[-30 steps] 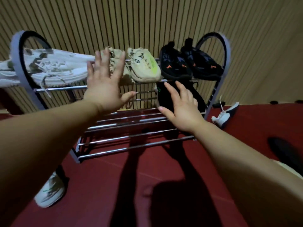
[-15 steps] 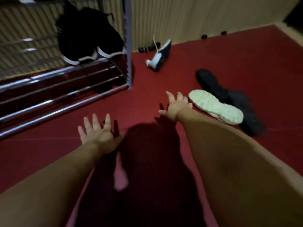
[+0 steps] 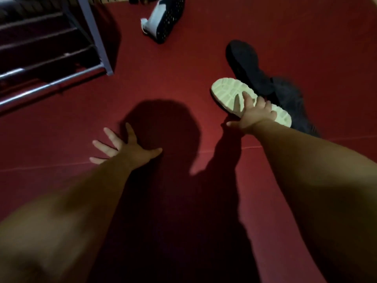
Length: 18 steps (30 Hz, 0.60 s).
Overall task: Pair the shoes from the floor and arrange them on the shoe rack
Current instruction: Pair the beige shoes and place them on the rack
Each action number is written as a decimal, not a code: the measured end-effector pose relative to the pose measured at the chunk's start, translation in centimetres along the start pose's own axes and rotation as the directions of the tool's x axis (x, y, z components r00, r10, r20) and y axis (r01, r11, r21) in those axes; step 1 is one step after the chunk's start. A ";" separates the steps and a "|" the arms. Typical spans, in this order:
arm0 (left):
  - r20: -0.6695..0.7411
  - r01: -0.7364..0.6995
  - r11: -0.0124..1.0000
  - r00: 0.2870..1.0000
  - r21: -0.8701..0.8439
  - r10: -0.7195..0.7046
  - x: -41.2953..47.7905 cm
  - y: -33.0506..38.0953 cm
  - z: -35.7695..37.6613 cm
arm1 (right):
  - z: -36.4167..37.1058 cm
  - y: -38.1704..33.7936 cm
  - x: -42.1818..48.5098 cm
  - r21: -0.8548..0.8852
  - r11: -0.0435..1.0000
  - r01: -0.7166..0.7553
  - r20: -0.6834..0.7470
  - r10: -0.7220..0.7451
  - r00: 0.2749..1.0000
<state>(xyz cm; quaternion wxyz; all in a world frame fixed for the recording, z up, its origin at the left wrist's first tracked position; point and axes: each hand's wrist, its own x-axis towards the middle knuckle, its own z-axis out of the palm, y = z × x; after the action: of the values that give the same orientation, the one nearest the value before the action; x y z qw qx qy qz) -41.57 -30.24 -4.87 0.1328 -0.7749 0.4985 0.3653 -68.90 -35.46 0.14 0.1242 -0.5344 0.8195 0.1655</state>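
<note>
A shoe with a pale sole [image 3: 228, 92] lies sole-up on the red floor at the right. My right hand [image 3: 254, 114] reaches over it, fingers spread and touching the sole, not closed around it. A black shoe [image 3: 246, 62] lies just behind it, and a darker shape extends to its right. My left hand [image 3: 124, 148] hovers open over the bare floor, fingers apart, holding nothing. The lower corner of the metal shoe rack [image 3: 95, 37] shows at the upper left.
A white and dark shoe [image 3: 163, 19] lies on its side near the wall at the top. Red floor [image 3: 163, 82] stretches between the rack and the shoes. My shadow falls across the middle.
The view has swung from the rack down to the floor. My right hand has moved right onto the pale-soled shoe. My left hand has stayed open over the floor.
</note>
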 end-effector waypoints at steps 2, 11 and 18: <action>0.001 0.036 0.999 0.999 0.005 -0.036 0.8 0.7 0.3 | 0.0 0.3 2.0 -0.012 0.999 -0.042 -0.018 0.042 0.999; 0.039 0.089 0.996 0.995 0.000 -0.089 0.7 1.3 -0.1 | 2.3 -0.6 3.2 -0.025 1.000 -0.011 -0.190 0.006 0.982; 0.029 0.072 0.997 0.997 0.012 -0.073 0.7 0.9 0.1 | 3.4 -3.6 -1.0 -0.078 0.989 0.122 -0.172 -0.134 0.976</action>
<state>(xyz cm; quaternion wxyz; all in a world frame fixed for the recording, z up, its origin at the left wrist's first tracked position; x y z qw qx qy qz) -42.26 -31.10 -5.25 0.1575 -0.7863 0.4700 0.3687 -65.10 -34.59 -3.06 0.0434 -0.6024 0.7852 0.1368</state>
